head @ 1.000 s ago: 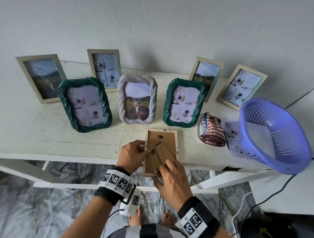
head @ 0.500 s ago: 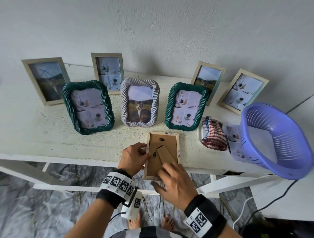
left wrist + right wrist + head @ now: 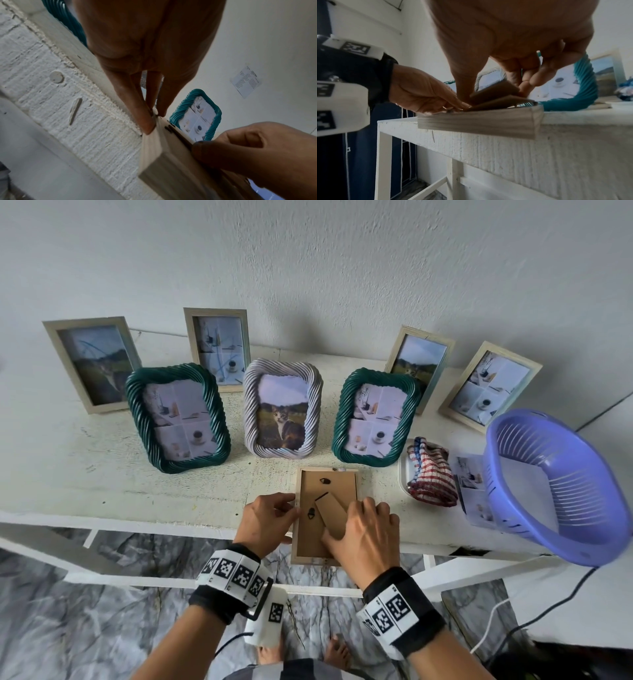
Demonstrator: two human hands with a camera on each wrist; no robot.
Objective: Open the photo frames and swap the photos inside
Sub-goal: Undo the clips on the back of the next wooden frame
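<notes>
The left hand point(image 3: 269, 518) rests at the left side of a wooden photo frame point(image 3: 327, 479) that lies face down on the white worktop point(image 3: 102, 474). Its fingertips point(image 3: 149, 125) pinch the frame's left edge beside a small black clip point(image 3: 311, 513) on the brown back board point(image 3: 337, 484). The right hand point(image 3: 368, 530) is on the lower right part of the same frame. Its thumb and fingers point(image 3: 537, 78) hold the cardboard stand flap point(image 3: 331, 513), which sticks up a little from the back board. The near end of the frame hangs over the front edge of the worktop. Both wrists wear black bands with white marker blocks point(image 3: 236, 571).

Just behind the lying frame stand three twisted rope frames in a row. The left dark green frame point(image 3: 178, 419) shows a coffee cup collage. The grey-white frame point(image 3: 282, 409) in the middle shows a cat. The right dark green frame point(image 3: 375, 417) shows a collage too.

Farther back, four light wooden frames lean by the wall point(image 3: 308, 268): one at the far left point(image 3: 92, 364), one next to it point(image 3: 217, 347), one behind the right green frame point(image 3: 419, 361), and one at the far right point(image 3: 489, 385).

To the right of the hands, a red, white and blue checked cloth point(image 3: 431, 474) sits on a small white tray point(image 3: 404, 474). A loose photo point(image 3: 474, 491) lies beside it, partly under a purple plastic basket point(image 3: 555, 484) that tips over the worktop's right end. Bare feet point(image 3: 337, 654) show on the marble floor point(image 3: 68, 611) below.
</notes>
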